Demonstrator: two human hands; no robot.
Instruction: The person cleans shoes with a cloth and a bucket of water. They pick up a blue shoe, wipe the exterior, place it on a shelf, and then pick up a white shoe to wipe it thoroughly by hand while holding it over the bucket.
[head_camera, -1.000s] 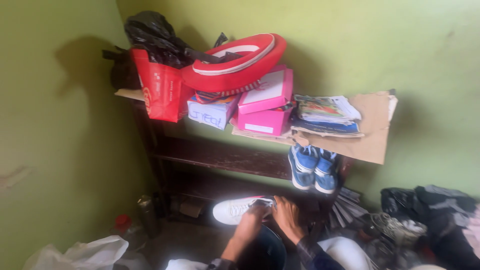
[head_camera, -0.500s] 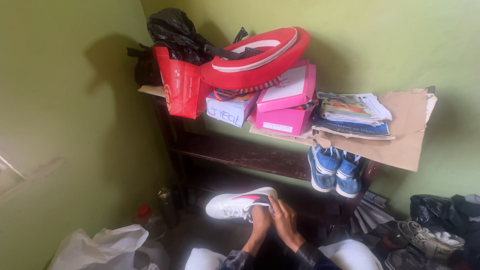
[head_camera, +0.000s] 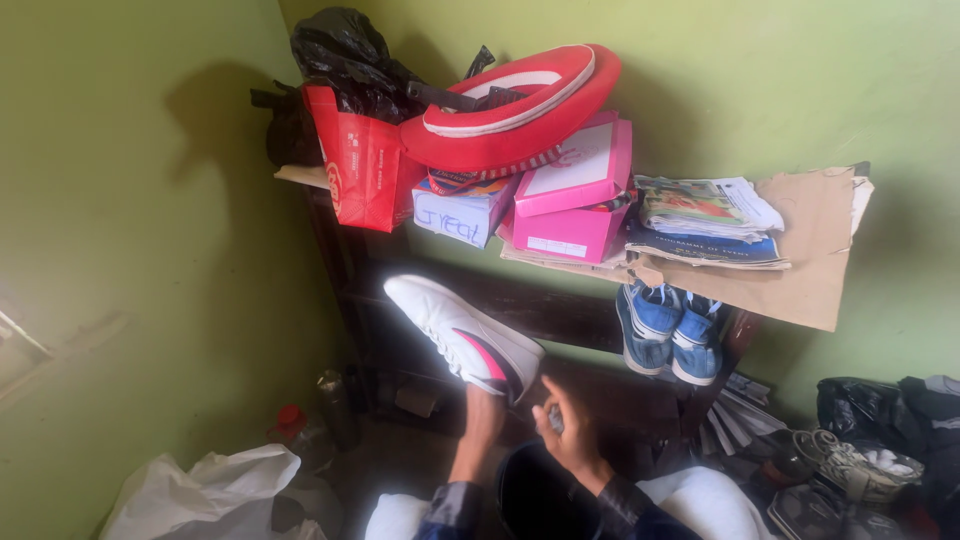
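My left hand (head_camera: 483, 408) grips the heel of a white sneaker (head_camera: 455, 330) with a pink and black side stripe. It holds the shoe tilted up, toe pointing up-left, in front of the dark wooden shelf (head_camera: 520, 305). My right hand (head_camera: 565, 425) hovers just right of the heel with its fingers half curled. It does not touch the shoe, and a small pale shape shows at its fingertips that I cannot make out. A pair of blue sneakers (head_camera: 668, 335) sits on the middle shelf to the right.
The top shelf carries pink boxes (head_camera: 575, 200), a white box (head_camera: 455, 215), a red ring-shaped cushion (head_camera: 515, 105), a red bag (head_camera: 360, 170), black bags (head_camera: 340, 55) and papers (head_camera: 705, 215) on cardboard. A white plastic bag (head_camera: 215, 485), bottles (head_camera: 335, 405) and more shoes (head_camera: 850, 470) lie on the floor.
The white sneaker has been lifted from low near the floor and tipped up toe-first to shelf height. My right hand has come off it; only my left hand holds it.
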